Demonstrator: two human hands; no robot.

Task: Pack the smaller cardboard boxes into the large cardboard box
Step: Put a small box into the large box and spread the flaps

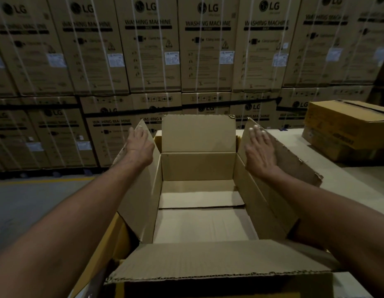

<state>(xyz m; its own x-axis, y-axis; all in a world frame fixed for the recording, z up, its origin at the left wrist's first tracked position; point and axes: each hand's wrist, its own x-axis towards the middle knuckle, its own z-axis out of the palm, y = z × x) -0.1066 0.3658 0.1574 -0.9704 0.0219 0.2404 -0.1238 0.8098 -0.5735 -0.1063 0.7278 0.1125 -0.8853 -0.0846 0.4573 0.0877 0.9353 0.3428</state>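
The large cardboard box [198, 166] sits on the desk [347, 183] directly before the person, empty and opening upward, its long axis running from the person away toward the wall of washing machine cartons [148, 50]. Both hands are open: the left hand [139, 147] presses flat on the left flap [141, 201], and the right hand [259, 153] on the right flap [294, 160]. Risk: uncreased flaps may spring inward on release and obstruct loading. The right flap's ragged edge could tear under harder pressure. Two stacked cartons [345, 127] stand well apart at right.
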